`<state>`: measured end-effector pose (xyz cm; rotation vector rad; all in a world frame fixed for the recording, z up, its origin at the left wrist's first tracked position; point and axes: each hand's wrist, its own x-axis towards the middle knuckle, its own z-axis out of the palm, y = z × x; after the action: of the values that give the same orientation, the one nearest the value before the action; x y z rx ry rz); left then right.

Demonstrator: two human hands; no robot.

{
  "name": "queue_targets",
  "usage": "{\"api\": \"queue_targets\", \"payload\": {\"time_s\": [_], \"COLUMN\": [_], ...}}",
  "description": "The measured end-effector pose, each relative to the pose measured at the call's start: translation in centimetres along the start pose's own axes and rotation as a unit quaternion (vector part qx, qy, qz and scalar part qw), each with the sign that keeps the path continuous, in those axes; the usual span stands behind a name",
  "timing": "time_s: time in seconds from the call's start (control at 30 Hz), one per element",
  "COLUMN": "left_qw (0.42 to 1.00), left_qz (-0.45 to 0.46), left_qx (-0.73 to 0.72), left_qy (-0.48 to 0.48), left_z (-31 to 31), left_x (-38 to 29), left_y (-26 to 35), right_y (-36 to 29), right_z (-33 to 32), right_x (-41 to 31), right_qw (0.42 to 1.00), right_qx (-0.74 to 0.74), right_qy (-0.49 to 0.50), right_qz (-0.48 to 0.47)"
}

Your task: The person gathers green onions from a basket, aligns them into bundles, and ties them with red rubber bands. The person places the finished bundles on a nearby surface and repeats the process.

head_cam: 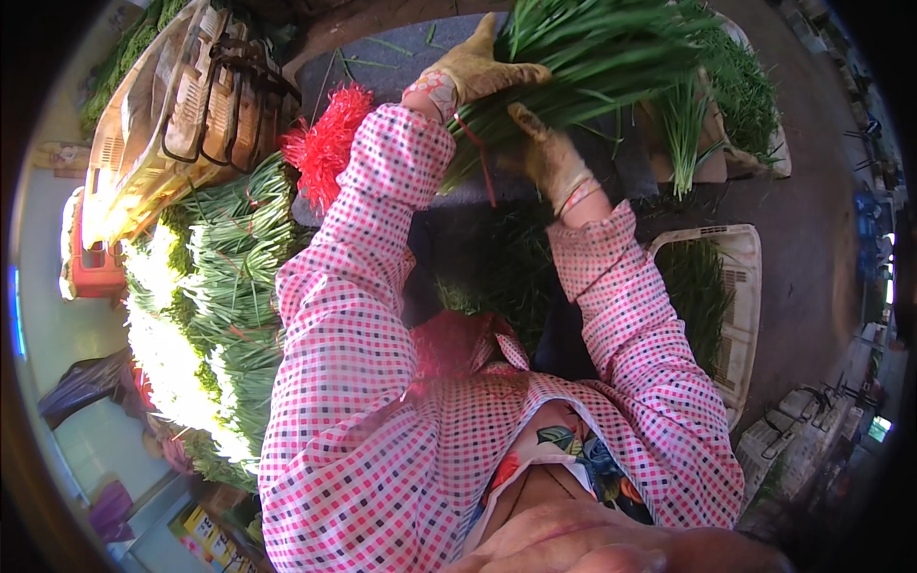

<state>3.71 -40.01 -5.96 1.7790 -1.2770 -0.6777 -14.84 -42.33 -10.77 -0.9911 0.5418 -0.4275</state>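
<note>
A large bunch of long green leaves, seemingly garlic chives (602, 57), lies slanted over the grey work surface (401, 43) at the top. My left hand (487, 68), in a soiled yellowish glove, holds the bunch toward its stem end, thumb apart from the fingers. A red plastic tie (481, 154) hangs at the stems near my left wrist. My right hand (555, 154), gloved too, is just below the bunch with one finger raised against its underside. Blur hides whether its other fingers grip anything.
A bundle of red plastic strips (329, 143) sits beside my left forearm. Tied green bunches (243, 251) are stacked at left, below a plastic crate (179, 107). To the right are a white crate (745, 301) with greens and a smaller upright bunch (684, 136).
</note>
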Motion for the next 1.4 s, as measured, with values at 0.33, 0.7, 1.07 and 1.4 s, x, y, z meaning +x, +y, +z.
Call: {"api": "queue_targets", "payload": {"time_s": [0.33,0.7,1.07,1.4], "left_qw": [0.996,0.897,0.956,0.898], "left_qz": [-0.081,-0.145,-0.244,-0.083], "left_qx": [-0.029,0.417,0.078,-0.329], "left_qy": [0.018,-0.016,-0.146,0.279], "left_z": [1.3,2.7,-2.7,-10.8], "left_x": [-4.3,-7.1,-17.5,-47.0], "left_y": [-5.0,-4.0,2.5,4.8], "right_y": [5.5,0.9,9.7,3.5], "right_z": [-1.2,2.3,-0.4,31.8], "right_x": [-4.2,-2.9,-9.5,-10.2], "right_qw": [0.986,0.989,0.987,0.927], "right_qx": [-0.148,-0.149,0.133,-0.016], "right_qy": [0.057,0.011,-0.041,-0.357], "right_qz": [0.050,0.000,0.085,-0.112]}}
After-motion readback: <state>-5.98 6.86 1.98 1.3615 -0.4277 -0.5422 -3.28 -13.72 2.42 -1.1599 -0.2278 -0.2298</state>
